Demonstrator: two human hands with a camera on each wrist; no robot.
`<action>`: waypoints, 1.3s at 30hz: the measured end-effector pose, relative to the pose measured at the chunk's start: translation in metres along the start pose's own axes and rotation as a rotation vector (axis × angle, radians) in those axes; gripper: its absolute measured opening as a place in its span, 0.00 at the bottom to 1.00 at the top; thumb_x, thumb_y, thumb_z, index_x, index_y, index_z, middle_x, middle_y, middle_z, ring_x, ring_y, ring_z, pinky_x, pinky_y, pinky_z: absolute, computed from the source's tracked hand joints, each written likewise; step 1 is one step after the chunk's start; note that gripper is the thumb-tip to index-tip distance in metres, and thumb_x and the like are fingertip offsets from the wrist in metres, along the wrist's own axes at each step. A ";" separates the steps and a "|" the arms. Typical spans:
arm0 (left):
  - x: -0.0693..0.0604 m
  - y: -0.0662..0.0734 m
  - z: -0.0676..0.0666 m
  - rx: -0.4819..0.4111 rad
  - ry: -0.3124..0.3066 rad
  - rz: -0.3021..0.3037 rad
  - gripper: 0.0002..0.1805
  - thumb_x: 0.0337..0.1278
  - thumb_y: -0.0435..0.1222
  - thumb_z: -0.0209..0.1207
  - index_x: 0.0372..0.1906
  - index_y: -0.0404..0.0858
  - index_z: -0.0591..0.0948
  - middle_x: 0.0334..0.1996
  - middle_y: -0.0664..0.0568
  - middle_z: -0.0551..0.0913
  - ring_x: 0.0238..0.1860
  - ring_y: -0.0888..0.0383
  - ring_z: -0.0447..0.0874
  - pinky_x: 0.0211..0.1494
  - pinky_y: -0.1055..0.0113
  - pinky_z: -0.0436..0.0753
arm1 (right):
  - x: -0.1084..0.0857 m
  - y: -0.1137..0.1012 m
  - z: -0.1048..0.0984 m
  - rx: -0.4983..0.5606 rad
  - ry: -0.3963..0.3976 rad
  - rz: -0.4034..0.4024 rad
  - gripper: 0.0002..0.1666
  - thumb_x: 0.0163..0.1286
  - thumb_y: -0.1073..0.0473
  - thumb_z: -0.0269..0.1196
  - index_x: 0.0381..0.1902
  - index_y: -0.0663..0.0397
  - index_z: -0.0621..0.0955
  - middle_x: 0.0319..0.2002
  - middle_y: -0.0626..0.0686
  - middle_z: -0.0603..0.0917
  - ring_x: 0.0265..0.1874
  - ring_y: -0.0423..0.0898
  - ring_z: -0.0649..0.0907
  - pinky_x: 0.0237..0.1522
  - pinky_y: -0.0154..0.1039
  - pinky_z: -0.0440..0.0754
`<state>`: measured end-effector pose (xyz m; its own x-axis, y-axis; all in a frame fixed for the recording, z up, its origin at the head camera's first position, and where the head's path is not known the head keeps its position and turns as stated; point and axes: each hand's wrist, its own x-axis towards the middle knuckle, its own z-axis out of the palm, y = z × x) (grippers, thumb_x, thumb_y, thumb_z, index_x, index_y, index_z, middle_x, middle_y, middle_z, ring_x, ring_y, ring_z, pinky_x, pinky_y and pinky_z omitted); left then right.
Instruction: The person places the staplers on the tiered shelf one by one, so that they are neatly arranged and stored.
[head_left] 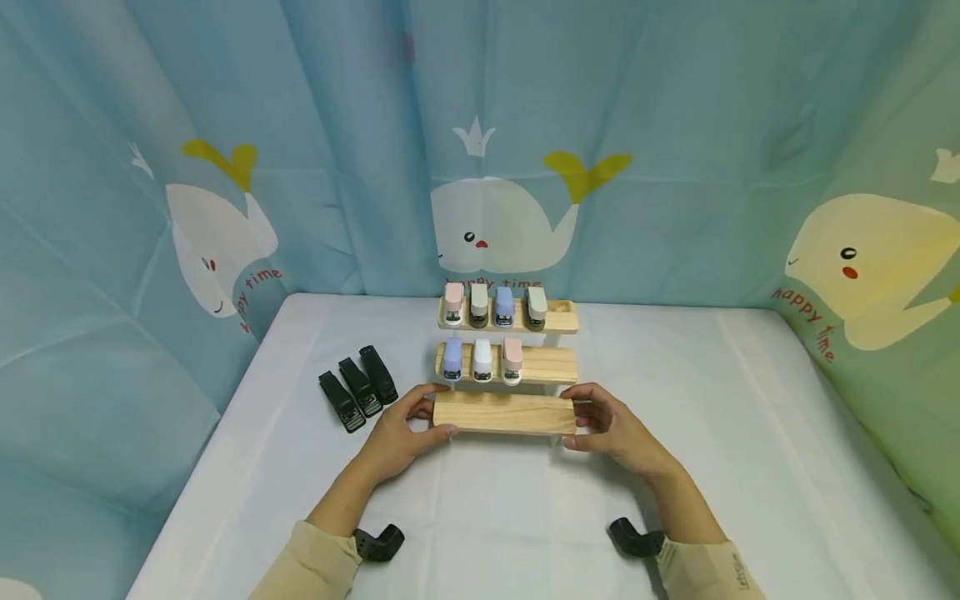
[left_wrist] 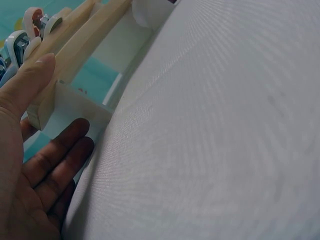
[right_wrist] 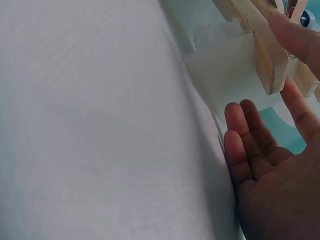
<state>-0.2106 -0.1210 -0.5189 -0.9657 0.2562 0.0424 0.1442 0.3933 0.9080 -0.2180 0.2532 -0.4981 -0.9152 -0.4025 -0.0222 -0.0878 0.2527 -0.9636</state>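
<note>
A three-tier wooden display rack [head_left: 504, 413] with white supports stands on the table. My left hand [head_left: 397, 437] pinches the left end of its lowest shelf, thumb at the front edge and index finger behind. At the right end, my right hand [head_left: 611, 429] holds the same shelf between thumb and index finger. Below the board, the other fingers of both hands are loosely bent beside the white supports, as the wrist views show. Mini staplers stand on the rack: blue [head_left: 452, 359], white [head_left: 482, 361] and pink [head_left: 512, 361] on the middle shelf, several more [head_left: 504, 307] on top.
Three black staplers [head_left: 359, 387] lie side by side on the white-covered table [head_left: 750, 433], left of the rack. A blue curtain [head_left: 675, 100] with whale prints hangs behind and around the table. Black wrist devices [head_left: 381, 543] sit at both sleeves.
</note>
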 end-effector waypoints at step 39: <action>0.000 -0.002 0.001 0.011 0.008 0.024 0.35 0.57 0.52 0.74 0.69 0.64 0.74 0.45 0.61 0.89 0.51 0.61 0.86 0.63 0.51 0.77 | 0.003 0.006 0.003 0.002 -0.006 -0.020 0.37 0.62 0.65 0.75 0.67 0.59 0.73 0.62 0.64 0.76 0.53 0.52 0.81 0.54 0.37 0.80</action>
<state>-0.2105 -0.1206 -0.5209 -0.9636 0.2586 0.0670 0.1692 0.3969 0.9021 -0.2203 0.2511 -0.5049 -0.9108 -0.4127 -0.0050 -0.1050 0.2433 -0.9643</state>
